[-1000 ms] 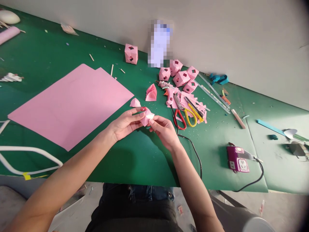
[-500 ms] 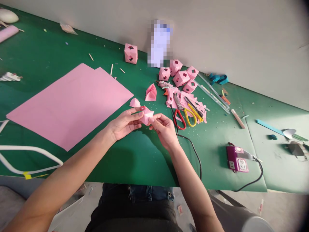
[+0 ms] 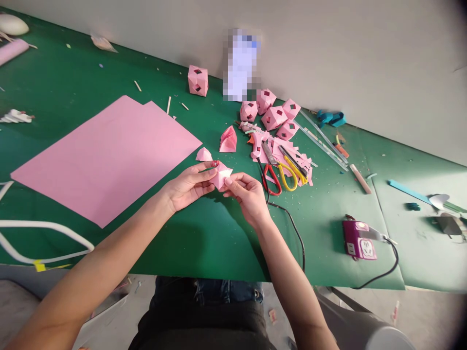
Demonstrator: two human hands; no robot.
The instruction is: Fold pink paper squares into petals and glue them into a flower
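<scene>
A small folded pink paper piece (image 3: 222, 176) is held between my two hands, above the green table (image 3: 182, 243). My left hand (image 3: 191, 186) pinches its left side between thumb and fingers. On the right edge of the same piece, the thumb and fingertips of my right hand (image 3: 245, 193) are closed. Just behind my left fingers lies a small pink folded paper (image 3: 204, 154). A darker pink folded paper (image 3: 228, 140) stands a little farther back. Several pink paper polyhedra with diamond holes (image 3: 274, 118) sit together beyond my right hand, and another paper polyhedron (image 3: 198, 81) stands apart.
Large pink sheets (image 3: 105, 160) lie at left. Right of my hands are red-handled scissors (image 3: 273, 180), yellow-handled scissors (image 3: 288, 177), a pink glue gun (image 3: 257, 144) and paper scraps. A purple power adapter (image 3: 359, 239) sits at right. A blurred-out screen (image 3: 241, 65) leans on the wall.
Both hands stay on the folded piece in nearly the same place. My right thumb and fingertips have shifted very slightly along its edge. The rest of the table looks the same.
</scene>
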